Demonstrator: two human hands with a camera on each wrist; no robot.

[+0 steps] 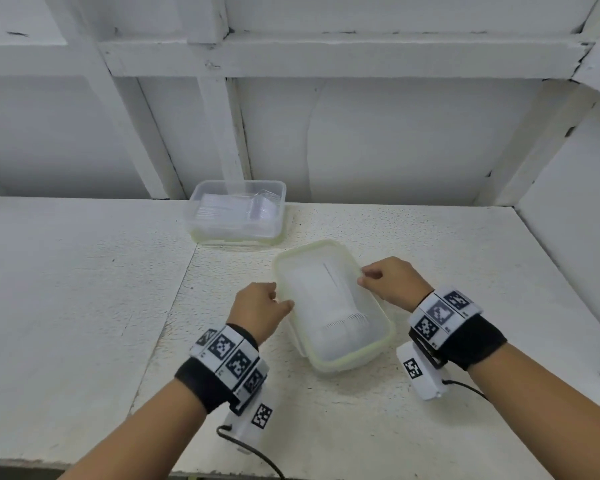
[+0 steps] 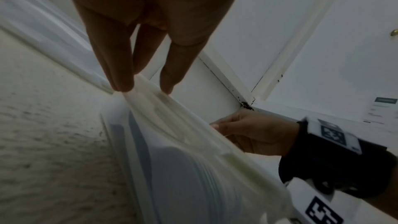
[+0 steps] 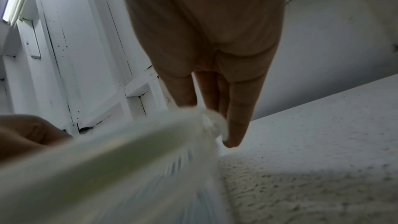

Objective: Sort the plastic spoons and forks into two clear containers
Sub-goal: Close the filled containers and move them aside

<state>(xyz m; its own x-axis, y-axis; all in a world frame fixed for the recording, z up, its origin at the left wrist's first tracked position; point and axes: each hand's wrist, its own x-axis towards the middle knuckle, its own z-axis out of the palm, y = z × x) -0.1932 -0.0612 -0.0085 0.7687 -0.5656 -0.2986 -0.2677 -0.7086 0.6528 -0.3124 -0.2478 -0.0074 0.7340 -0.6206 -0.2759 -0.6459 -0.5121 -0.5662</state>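
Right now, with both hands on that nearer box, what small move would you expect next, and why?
Probably lifting the lid off. The left hand and right hand pinch its opposite long edges, and it sits on the near container, whose cutlery shows faintly through it. The far container stands lidless.

Translucent smooth plastic containers [image 1: 333, 306] with stacked white plastic cutlery [image 1: 340, 327] sit on a rough, speckled matt white tabletop [image 1: 84, 289].

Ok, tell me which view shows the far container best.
Head view: the far container sits whole at the back of the table. The left wrist view catches only a blurred edge, perhaps; the right wrist view shows none of it.
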